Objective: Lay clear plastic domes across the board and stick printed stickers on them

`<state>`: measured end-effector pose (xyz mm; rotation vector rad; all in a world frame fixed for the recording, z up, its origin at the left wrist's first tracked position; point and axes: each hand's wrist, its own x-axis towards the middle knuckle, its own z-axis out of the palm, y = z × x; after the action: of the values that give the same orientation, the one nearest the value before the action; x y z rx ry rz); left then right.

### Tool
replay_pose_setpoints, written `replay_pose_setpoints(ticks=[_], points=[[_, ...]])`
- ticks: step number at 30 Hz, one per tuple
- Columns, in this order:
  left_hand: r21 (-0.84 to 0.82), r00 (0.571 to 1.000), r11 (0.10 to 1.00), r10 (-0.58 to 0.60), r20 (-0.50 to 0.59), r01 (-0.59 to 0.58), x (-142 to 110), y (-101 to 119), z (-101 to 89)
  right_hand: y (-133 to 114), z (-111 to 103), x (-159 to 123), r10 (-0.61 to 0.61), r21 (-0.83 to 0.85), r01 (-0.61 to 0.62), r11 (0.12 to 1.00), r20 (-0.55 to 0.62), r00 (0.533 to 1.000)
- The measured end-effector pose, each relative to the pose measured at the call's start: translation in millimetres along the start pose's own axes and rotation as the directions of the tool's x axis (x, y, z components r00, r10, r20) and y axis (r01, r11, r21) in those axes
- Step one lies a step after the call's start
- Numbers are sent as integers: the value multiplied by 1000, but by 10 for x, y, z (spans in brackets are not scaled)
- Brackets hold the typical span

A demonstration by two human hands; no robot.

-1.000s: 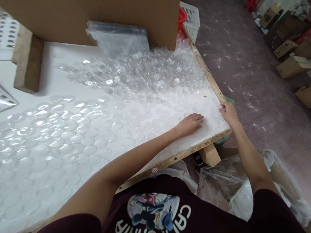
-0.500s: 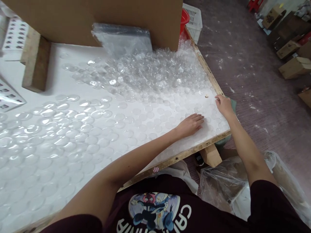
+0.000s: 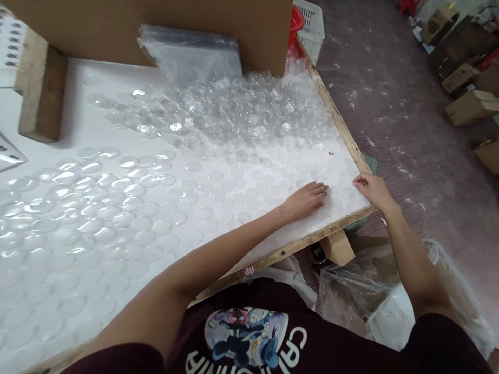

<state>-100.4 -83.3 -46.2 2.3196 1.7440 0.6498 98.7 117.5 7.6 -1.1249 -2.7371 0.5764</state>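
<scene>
Clear round plastic discs (image 3: 142,223) cover much of the white tabletop (image 3: 83,104). My left hand (image 3: 309,200) lies palm down over discs near the front right corner, its fingers stretched out. At the table's right edge is my right hand (image 3: 373,189), with thumb and fingertips pinched together just inside the wooden rim (image 3: 329,104). Whatever is between those fingertips is too small to make out. Below my right wrist a small pale scrap (image 3: 383,222) shows against the floor. Farther back, many discs lie in a dense heap (image 3: 249,109).
A cardboard panel (image 3: 218,21) stands at the back, with a clear plastic bag (image 3: 195,57) against it. On the left sits a wooden block (image 3: 42,93). A red basin (image 3: 296,23) and white crate (image 3: 312,28) are beyond the far corner. Plastic sheeting (image 3: 354,291) hangs below me.
My right hand has come toward me along the right edge, its fingers still pinched. My left hand has stayed in place. A pale scrap now shows below the right wrist.
</scene>
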Motion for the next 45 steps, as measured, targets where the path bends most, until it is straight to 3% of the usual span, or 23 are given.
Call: replay_pose_setpoints(ticks=[5, 16, 23, 37, 45], points=[[-1, 1000, 1000, 6, 10, -6, 9, 19, 2, -89, 49, -349, 78, 75, -86, 994, 101, 992], [38, 1000, 999, 5, -10, -5, -23, 3, -24, -105, 147, -463, 2, -17, -1, 1000, 20, 1000], [49, 999, 998, 35, 7, -36, 6, 65, 1, -69, 164, -457, 4, 44, -8, 999, 80, 997], [12, 999, 999, 33, -9, -33, -39, 105, -18, -42, 215, -431, -12, 12, 13, 1000, -58, 998], [-10, 999, 999, 31, -33, -31, -66, 134, -43, -12, 239, -398, -10, -13, 10, 1000, -40, 999]])
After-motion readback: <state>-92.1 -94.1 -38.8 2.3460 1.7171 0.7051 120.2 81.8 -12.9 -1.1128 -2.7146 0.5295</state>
